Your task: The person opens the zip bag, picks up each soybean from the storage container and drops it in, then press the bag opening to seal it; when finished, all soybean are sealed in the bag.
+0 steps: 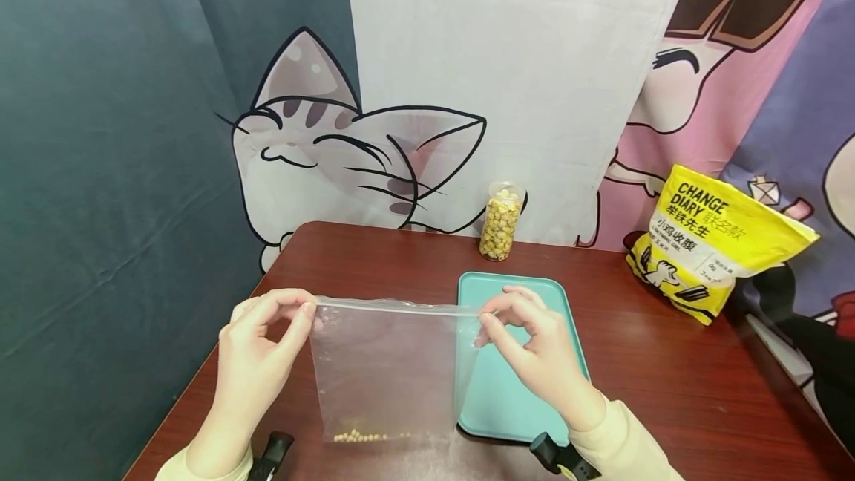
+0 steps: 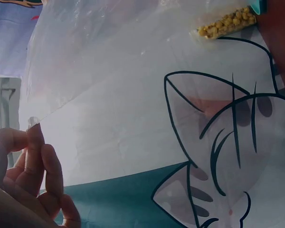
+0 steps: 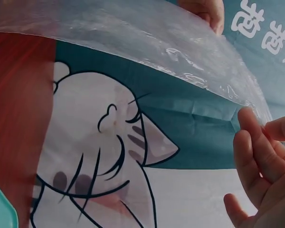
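A clear zip-top plastic bag (image 1: 394,370) hangs upright between both hands, its top edge drawn straight. Small pale yellow round pieces (image 1: 357,436) lie along its bottom, mostly toward the left. My left hand (image 1: 257,362) pinches the top left corner between thumb and forefinger. The top right corner is pinched the same way by my right hand (image 1: 534,351). In the left wrist view, the left fingertips (image 2: 34,133) grip a bit of the film at its corner. The right wrist view shows the film (image 3: 180,52) running to the right thumb and forefinger.
A teal tray (image 1: 514,399) lies on the brown table (image 1: 634,392), partly behind the bag and right hand. Farther back stands a clear jar of yellow popcorn-like pieces (image 1: 499,225). A yellow printed pouch (image 1: 708,243) stands at the right. A printed cloth (image 1: 521,58) hangs behind the table.
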Tool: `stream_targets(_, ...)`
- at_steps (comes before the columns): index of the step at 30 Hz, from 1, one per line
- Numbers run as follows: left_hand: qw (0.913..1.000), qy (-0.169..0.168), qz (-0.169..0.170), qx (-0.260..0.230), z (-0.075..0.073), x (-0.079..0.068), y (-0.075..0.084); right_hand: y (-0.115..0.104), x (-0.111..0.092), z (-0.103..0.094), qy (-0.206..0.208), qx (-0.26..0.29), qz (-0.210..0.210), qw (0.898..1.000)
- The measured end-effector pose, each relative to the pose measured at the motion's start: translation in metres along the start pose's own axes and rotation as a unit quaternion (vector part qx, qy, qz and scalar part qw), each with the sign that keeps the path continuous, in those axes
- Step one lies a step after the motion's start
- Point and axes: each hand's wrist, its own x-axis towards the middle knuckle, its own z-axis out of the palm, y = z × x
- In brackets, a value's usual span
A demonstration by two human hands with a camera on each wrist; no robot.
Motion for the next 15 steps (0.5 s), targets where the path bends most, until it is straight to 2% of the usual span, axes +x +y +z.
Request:
stream_targets(5, 0.9986, -0.037, -0.026, 0.026, 0.000, 0.001, -0.009, 0.002, 0.002, 0.004, 0.006, -0.025, 0.035, 0.999)
stream_targets(10, 0.9912, -0.082, -0.091, 0.051, 0.005, 0.005, -0.027, 0.012, 0.003, 0.008, -0.013, -0.043, 0.086, 0.995)
stream_targets(12, 0.9882, -0.091, -0.112, 0.051, 0.009, 0.007, -0.034, 0.018, 0.004, 0.011, -0.023, -0.042, 0.106, 0.993)
stream_targets(15, 0.9863, -0.094, -0.127, 0.049, 0.016, 0.009, -0.044, 0.030, 0.005, 0.015, -0.029, -0.046, 0.123, 0.991)
